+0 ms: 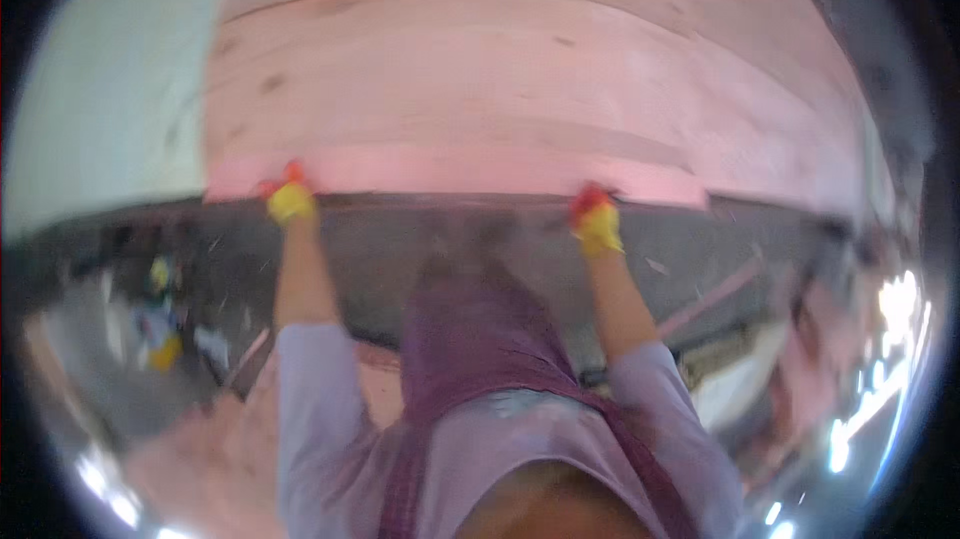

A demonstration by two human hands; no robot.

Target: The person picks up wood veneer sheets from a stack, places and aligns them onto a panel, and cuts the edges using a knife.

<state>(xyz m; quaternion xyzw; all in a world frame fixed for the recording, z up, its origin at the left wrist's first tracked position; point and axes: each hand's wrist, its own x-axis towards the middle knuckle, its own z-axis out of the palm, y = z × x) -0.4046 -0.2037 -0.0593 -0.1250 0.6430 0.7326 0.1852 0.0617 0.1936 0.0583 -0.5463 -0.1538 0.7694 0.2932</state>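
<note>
A wide, thin wood sheet [450,99], pinkish with dark knots, lies flat in front of me, its near edge running across the view. My left hand [289,196], in a red and yellow glove, is closed on that edge near the sheet's left corner. Farther right, my right hand [596,218], gloved the same way, grips the edge near its right corner. Both arms reach straight forward. Motion blurs the fingers, and whatever part of them lies under the sheet is hidden.
A pale greenish panel [120,109] adjoins the wood on the left. Dark floor [370,249] with scattered scraps runs below the edge. Coloured litter [160,339] lies at the left. Behind me are more pinkish sheets [210,449], and a long strip [710,299] lies at the right.
</note>
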